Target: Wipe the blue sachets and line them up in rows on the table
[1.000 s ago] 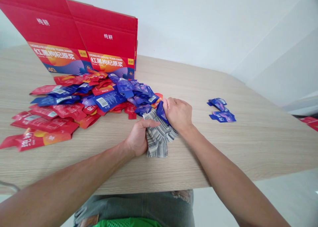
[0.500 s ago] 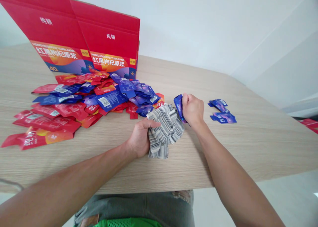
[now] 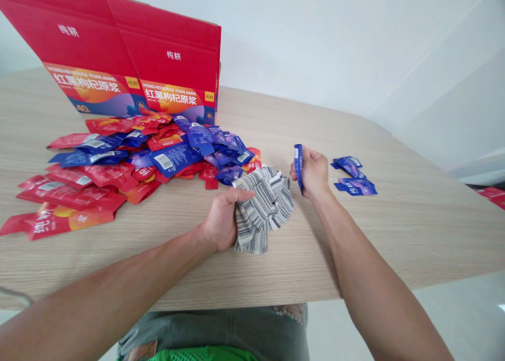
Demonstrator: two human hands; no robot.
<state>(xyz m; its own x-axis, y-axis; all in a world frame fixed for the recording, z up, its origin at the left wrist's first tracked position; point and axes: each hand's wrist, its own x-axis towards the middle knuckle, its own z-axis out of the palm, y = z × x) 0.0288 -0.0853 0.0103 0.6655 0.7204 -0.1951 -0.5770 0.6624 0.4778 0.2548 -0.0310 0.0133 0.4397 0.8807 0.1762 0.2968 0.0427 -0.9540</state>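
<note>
Grips striped cloth (image 3: pixel 262 206) in left hand (image 3: pixel 221 220), pinches blue sachet (image 3: pixel 298 163) in right hand (image 3: pixel 314 172), just right of cloth

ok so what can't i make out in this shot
All in the head view:
- Left hand: most fingers hidden by the striped cloth.
- Blue sachet: much of its print unreadable, turned nearly edge-on in the right hand.
- Sachet pile: lower layers covered by upper ones.
- Red object: cut off by the right edge.
</note>
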